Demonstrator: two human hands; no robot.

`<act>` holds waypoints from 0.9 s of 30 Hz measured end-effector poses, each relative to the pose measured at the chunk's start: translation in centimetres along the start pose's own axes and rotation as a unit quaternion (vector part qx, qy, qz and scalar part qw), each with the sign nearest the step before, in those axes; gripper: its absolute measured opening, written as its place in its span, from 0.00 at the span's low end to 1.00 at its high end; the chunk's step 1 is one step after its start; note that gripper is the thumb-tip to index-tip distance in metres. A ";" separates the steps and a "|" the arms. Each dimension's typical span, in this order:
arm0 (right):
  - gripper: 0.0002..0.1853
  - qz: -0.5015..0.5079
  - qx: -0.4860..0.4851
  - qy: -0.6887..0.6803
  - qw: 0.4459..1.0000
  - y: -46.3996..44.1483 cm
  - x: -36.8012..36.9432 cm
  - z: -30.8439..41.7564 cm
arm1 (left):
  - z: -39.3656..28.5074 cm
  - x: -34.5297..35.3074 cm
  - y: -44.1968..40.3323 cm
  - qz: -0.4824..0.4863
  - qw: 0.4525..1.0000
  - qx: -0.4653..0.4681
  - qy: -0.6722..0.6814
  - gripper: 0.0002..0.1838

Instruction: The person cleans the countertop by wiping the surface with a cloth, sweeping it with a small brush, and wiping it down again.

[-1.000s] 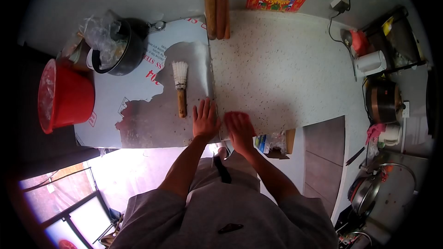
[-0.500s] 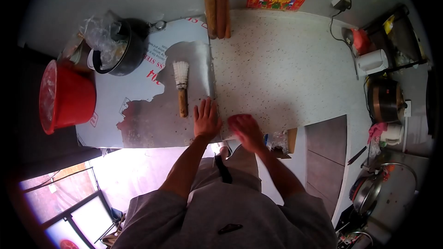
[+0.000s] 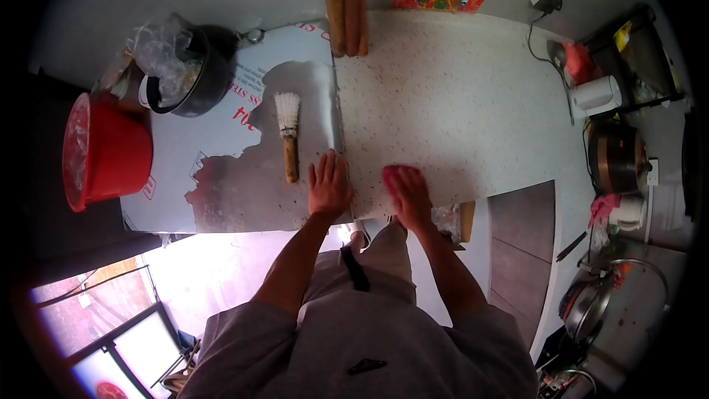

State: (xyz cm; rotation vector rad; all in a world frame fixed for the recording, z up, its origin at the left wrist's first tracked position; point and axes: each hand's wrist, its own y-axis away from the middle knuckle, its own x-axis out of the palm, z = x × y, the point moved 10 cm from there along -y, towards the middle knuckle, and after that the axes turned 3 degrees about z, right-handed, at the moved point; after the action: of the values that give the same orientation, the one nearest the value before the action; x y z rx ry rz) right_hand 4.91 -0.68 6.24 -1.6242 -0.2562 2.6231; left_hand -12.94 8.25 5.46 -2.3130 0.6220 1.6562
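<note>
My left hand (image 3: 329, 185) lies flat with its fingers spread on the grey metal sheet (image 3: 244, 185), close to the seam with the speckled white countertop (image 3: 443, 96). Under my right hand (image 3: 411, 198) is a crumpled dark pink cloth (image 3: 395, 177), pressed against the countertop near its front edge. Part of the cloth is hidden by the fingers. Just beyond my left hand, a brush (image 3: 289, 133) with pale bristles and a wooden handle rests on the metal sheet.
A red bucket (image 3: 111, 151) and a dark pot (image 3: 201, 85) with plastic bags stand at the left. Wooden poles (image 3: 345, 7) lean at the back wall. On the right are a rice cooker (image 3: 617, 161), a white appliance (image 3: 597, 96) and a metal pan (image 3: 587, 310).
My right hand has slid the cloth to the right and slightly away from me. My left hand stays flat in about the same place. The view has shifted slightly.
</note>
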 end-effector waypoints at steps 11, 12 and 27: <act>0.36 0.021 0.065 0.077 0.995 -2.5 1.8 1.0 | -0.1 -0.2 0.1 -0.014 1.000 -0.002 0.010 0.37; 0.36 0.015 0.063 0.089 0.994 -3.3 1.3 0.6 | -0.1 -0.2 0.0 -0.014 1.000 -0.004 0.009 0.37; 0.31 -0.041 0.035 0.076 0.996 -5.6 0.5 3.0 | -0.1 -0.4 -0.1 -0.013 1.000 0.003 -0.007 0.38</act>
State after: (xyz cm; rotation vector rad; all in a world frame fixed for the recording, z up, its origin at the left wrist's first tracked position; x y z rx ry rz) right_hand 1.78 4.60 8.06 -1.7392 -0.2171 2.4071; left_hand -12.88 8.41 5.91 -2.2935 0.5922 1.6546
